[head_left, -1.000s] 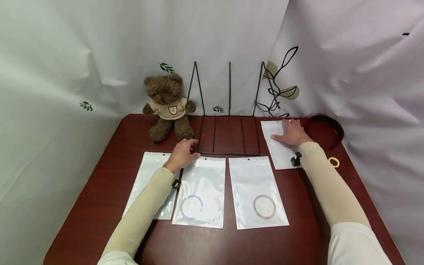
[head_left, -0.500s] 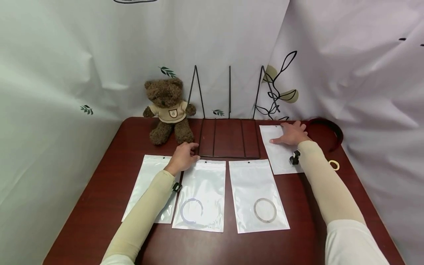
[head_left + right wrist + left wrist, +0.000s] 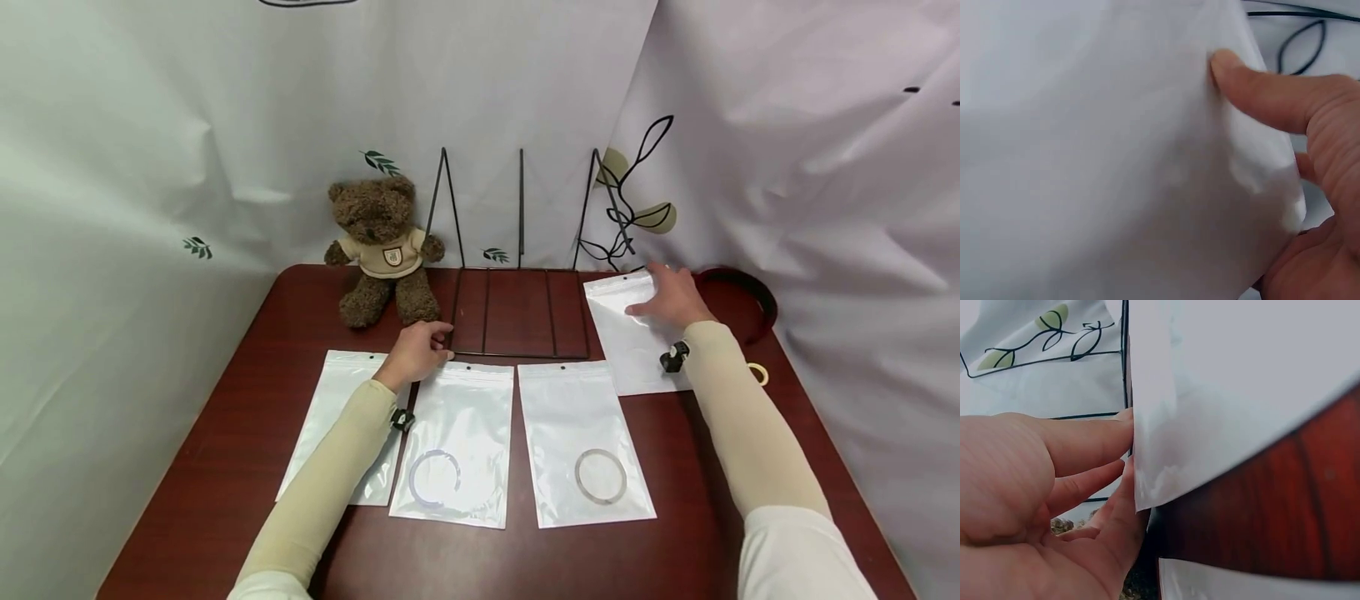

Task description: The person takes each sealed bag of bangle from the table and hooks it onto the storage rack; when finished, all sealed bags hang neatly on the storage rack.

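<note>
My right hand (image 3: 673,297) pinches the white zip bag (image 3: 637,358) at back right, its thumb (image 3: 1254,87) on the front and other fingers behind. That bag's top end is lifted, and its contents cannot be seen. At the front left corner of the black wire rack (image 3: 517,357), my left hand (image 3: 415,354) rests with thumb and index finger apart. The fingertips lie right by the top edge of a second zip bag (image 3: 480,408), which shows a purplish ring shape. A third zip bag (image 3: 555,417), with a greyish ring shape, lies to its right.
Another zip bag (image 3: 341,392) lies under the left forearm. A brown teddy bear (image 3: 375,254) sits left of the rack. A dark headband (image 3: 761,292) and a small cream ring (image 3: 762,372) lie at the right. White cloth hangs around the dark red table (image 3: 187,500).
My right hand has gone from lying over the back right zip bag to pinching it, and its top end has risen. The left hand stays at the rack corner. The head view shifted slightly.
</note>
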